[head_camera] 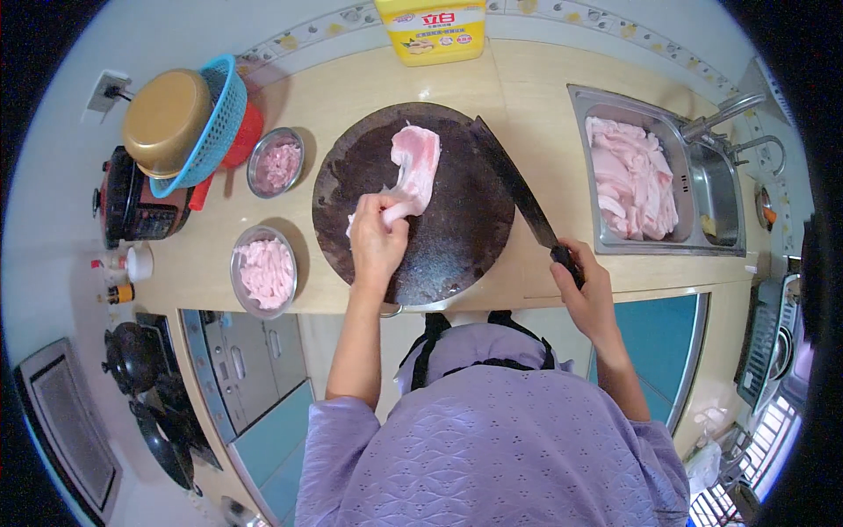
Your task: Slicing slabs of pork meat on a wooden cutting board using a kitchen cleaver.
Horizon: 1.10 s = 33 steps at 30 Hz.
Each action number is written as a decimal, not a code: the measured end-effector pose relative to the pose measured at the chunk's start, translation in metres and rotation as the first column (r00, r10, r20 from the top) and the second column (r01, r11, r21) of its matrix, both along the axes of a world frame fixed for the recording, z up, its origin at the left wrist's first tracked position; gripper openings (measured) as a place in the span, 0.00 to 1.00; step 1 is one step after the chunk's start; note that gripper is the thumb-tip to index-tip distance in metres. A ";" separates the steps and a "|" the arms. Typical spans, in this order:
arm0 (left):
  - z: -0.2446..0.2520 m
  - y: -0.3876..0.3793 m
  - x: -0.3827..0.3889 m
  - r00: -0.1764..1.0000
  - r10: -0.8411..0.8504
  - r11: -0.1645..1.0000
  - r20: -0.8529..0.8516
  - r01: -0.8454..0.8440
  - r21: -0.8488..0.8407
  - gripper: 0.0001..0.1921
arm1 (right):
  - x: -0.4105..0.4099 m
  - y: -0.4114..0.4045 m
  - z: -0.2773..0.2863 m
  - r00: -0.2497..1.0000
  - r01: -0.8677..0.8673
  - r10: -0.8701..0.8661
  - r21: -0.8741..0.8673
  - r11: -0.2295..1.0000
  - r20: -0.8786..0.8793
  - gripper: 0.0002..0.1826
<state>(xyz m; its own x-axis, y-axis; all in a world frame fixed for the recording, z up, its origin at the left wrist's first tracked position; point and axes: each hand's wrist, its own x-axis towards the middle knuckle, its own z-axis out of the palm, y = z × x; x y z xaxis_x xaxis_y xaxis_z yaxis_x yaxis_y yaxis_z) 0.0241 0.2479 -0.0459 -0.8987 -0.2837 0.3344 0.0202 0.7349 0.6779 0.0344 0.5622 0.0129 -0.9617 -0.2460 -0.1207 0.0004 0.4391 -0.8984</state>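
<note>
A round dark cutting board (pixel 454 257) lies on the counter before me. On it rests a strip of raw pale pink meat (pixel 419 158), with its near end pinched in my left hand (pixel 377 240). My right hand (pixel 583 283) grips the black handle of a long dark-bladed knife (pixel 517 188). The blade slants up and left along the board's right edge, its tip near the board's top right, apart from the meat. Left of the board stand a metal bowl of cut meat pieces (pixel 264 273) and a smaller metal bowl of minced-looking meat (pixel 276 165).
At right, a steel sink (pixel 583 118) holds many raw meat strips (pixel 632 178) beside a faucet (pixel 724 115). A yellow detergent jug (pixel 435 33) stands at the back wall. At left are a blue basket (pixel 224 125), a gold-coloured bowl (pixel 164 122) and an electric cooker (pixel 141 204).
</note>
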 end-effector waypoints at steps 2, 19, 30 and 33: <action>0.007 -0.002 0.010 0.994 -0.071 0.997 0.077 0.073 -0.015 0.11 | 0.002 0.003 -0.001 1.000 0.012 -0.012 0.006 1.000 0.011 0.16; -0.020 0.003 0.106 0.988 -0.109 0.971 0.111 0.130 -0.201 0.20 | -0.042 -0.010 0.022 0.885 -0.348 0.434 0.379 0.857 -0.168 0.15; -0.051 0.032 0.076 0.996 0.067 0.988 -0.060 -0.075 -0.138 0.14 | -0.100 -0.056 0.016 0.503 -0.577 0.843 0.653 0.490 -0.189 0.20; -0.053 0.032 0.077 0.997 0.057 0.994 -0.055 -0.062 -0.095 0.09 | -0.108 -0.061 0.014 0.448 -0.588 0.878 0.685 0.430 -0.167 0.19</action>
<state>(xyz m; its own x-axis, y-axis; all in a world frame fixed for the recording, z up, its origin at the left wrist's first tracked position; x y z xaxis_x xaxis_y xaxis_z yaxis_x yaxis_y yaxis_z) 0.1007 0.2797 -0.0988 -0.8618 -0.3006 0.4087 0.0077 0.7977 0.6030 -0.0738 0.5013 0.0266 -0.3671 -0.9254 -0.0937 -0.8631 0.3765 -0.3367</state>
